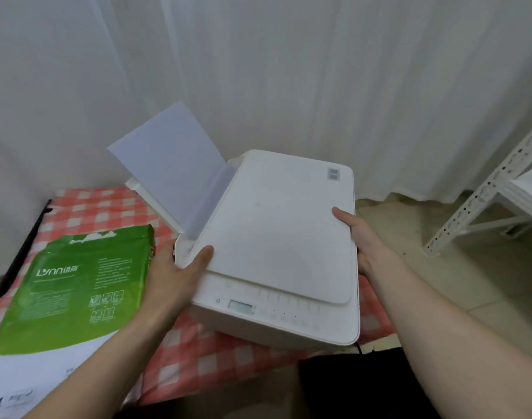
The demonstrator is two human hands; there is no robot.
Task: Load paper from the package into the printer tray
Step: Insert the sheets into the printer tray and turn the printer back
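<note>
Left hand [174, 272], right hand [361, 240] clasp white printer [276, 246] sides; white paper [174, 170] upright in rear tray; green package [74, 285] beside

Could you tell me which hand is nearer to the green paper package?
Left. The left hand grips the printer's side right beside the package; the right hand holds the printer's far side.

Low desk [228, 355] draped in a red-and-white checked cloth, set against a white curtain. Directly on the cloth: a white flat-topped plastic printer [282, 246], its rear tray [155, 204] raised and holding tilted white sheets of paper [171, 164]. Left of the printer, just beside it: a green-and-white wrapped paper package [74, 291], lying flat and overhanging the near edge. Nearer than the printer, bare checked cloth. Right of the printer, pale tiled floor [455, 291].
</note>
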